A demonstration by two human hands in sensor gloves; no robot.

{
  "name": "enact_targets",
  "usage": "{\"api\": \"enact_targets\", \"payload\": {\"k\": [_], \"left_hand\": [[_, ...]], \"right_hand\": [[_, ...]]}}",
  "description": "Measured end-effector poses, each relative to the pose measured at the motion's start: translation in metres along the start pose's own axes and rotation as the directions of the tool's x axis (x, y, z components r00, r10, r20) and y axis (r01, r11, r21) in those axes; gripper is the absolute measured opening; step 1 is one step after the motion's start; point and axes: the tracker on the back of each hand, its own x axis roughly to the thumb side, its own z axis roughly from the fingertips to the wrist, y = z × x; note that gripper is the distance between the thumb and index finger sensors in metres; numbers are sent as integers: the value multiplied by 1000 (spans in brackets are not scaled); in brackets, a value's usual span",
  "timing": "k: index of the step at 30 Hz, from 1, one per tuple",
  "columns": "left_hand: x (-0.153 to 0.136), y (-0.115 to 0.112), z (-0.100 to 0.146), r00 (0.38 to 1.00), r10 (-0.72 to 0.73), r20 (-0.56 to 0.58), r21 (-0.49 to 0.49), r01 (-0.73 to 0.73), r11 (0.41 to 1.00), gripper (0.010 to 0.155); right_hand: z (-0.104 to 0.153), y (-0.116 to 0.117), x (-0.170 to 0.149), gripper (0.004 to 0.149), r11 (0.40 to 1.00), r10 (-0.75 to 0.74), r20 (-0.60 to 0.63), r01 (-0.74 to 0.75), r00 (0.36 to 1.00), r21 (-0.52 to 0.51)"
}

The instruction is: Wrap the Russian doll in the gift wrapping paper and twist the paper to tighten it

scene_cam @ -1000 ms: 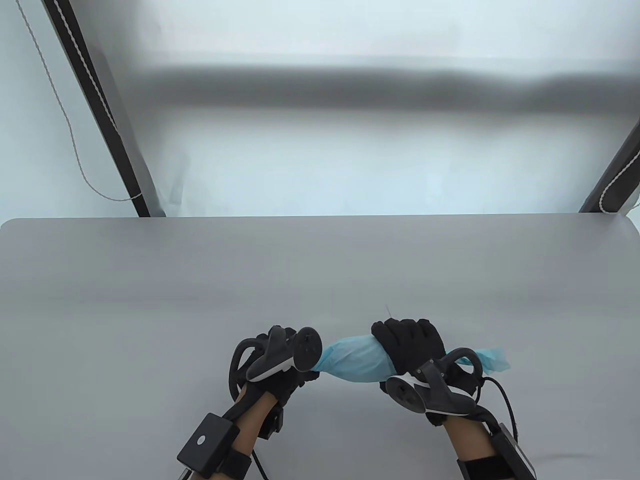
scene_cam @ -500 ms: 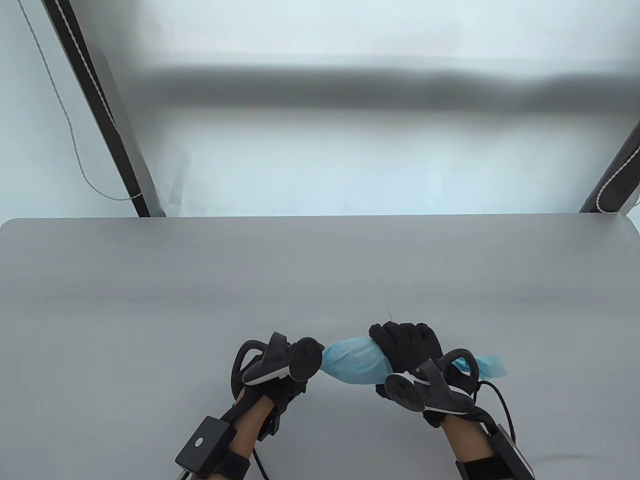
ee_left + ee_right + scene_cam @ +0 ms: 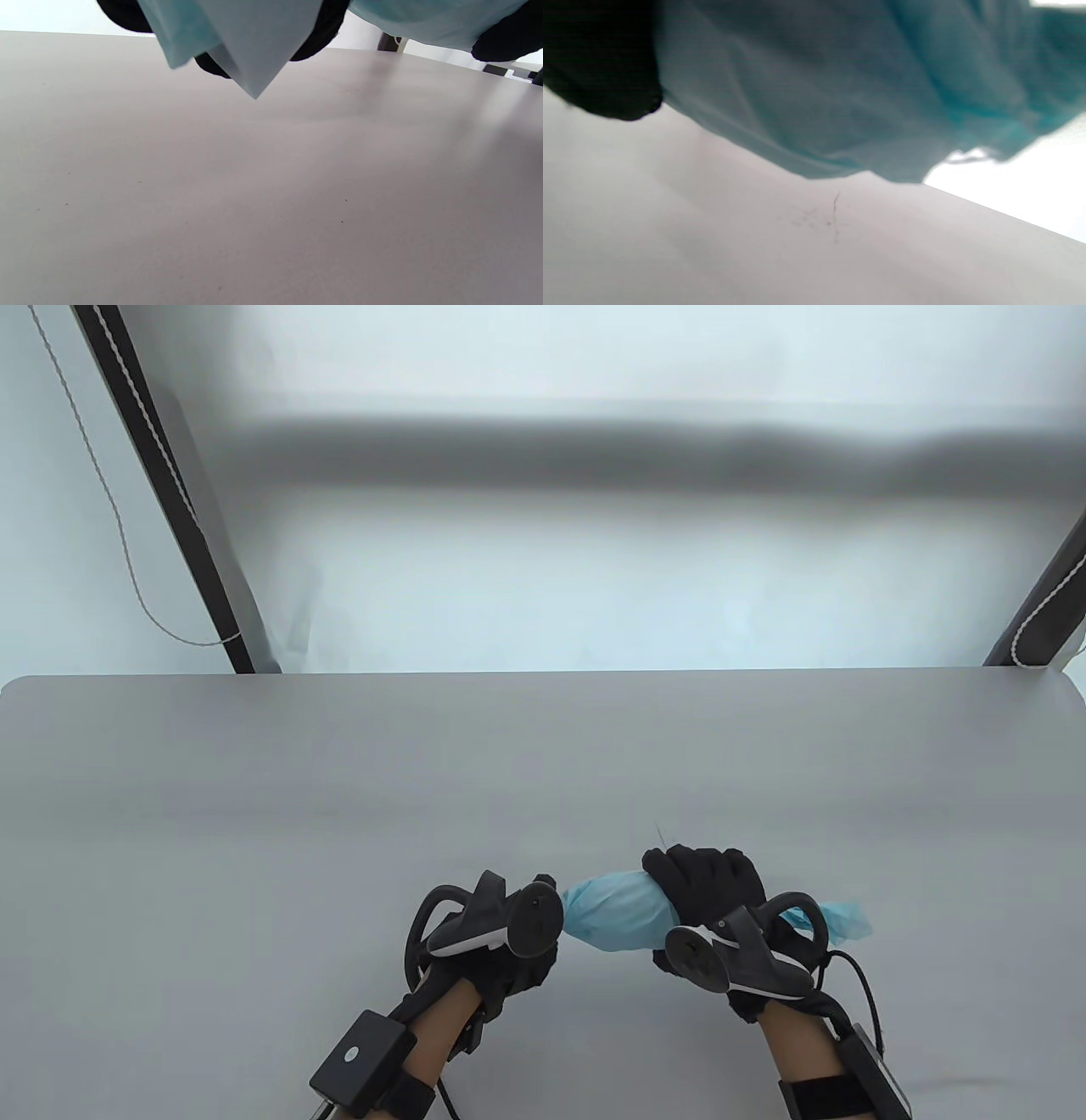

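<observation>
A: Here, where is the wrapped doll?

B: The light blue gift wrapping paper (image 3: 619,909) forms a bundle lying crosswise over the near middle of the grey counter (image 3: 339,814), held between the two hands. The Russian doll itself is hidden inside the paper. In the wrist views the bundle appears to hang clear of the counter surface.

A: What does the right hand do?

B: The right hand (image 3: 704,886) is clenched round the right part of the bundle, its black gloved fingers (image 3: 691,869) curled over the top. A ruffled tail of paper (image 3: 840,918) sticks out to the right of the hand. The tracker (image 3: 734,963) sits on the near side of the hand.

A: And the left hand?

B: The left hand (image 3: 501,959) is at the bundle's left end, mostly hidden under its own tracker (image 3: 501,920) in the table view. In the left wrist view, black fingers (image 3: 316,38) are closed behind a pointed end of the paper, so the hand grasps that left tail.

A: What lies beyond the counter?

B: A pale wall, two dark slanting frame bars, left (image 3: 161,492) and right (image 3: 1039,606), and a thin cord (image 3: 110,509) hanging beside the left bar.
</observation>
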Motion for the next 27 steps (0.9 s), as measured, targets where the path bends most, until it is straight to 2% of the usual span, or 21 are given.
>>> {"api": "enact_targets", "payload": {"k": [2,3,4,6,8,10,15,17,19,22,24,26,27], "left_hand": [[0,0,0,998,52,27,-43,-51,998,95],[-2,0,1,992,114,61,-81,-109,991,95],[-4,0,1,979,187,82,-95,-179,979,92],[-9,1,2,935,349,62,-36,-347,937,80],[-13,4,2,893,448,37,-19,-447,894,75],[-17,6,2,863,504,21,-49,-503,863,69],[-34,0,2,763,644,57,-134,-633,762,70],[-40,-4,1,705,708,41,-170,-693,700,71],[-45,-7,-2,677,736,12,-181,-723,667,73],[-45,-8,-5,710,704,-16,-157,-697,699,74],[-40,-9,-6,732,681,-6,-174,-672,720,73],[-36,-8,-7,735,678,-2,-218,-662,717,71],[-33,-6,-7,754,657,-5,-186,-646,740,67]], "right_hand": [[0,2,-3,115,1000,3,-13,-3,1000,5],[0,4,-6,115,1000,4,-22,-4,1000,5],[0,5,-8,115,1000,4,-31,-4,1000,6],[1,4,-14,116,1000,-8,-44,7,999,-9],[3,3,-16,115,1000,3,-40,-4,999,-24],[4,1,-15,115,999,17,-34,-18,999,-34],[5,-2,-13,115,998,10,-2,-10,1000,-65],[6,-3,-11,115,997,19,15,-18,1000,-77],[5,-5,-8,115,995,35,29,-32,999,-93],[6,-10,-5,115,991,68,46,-63,997,-120],[8,-12,-6,115,989,71,46,-64,996,-130],[8,-13,-8,115,990,56,43,-50,997,-130],[9,-14,-9,115,989,62,42,-56,997,-134]]}}
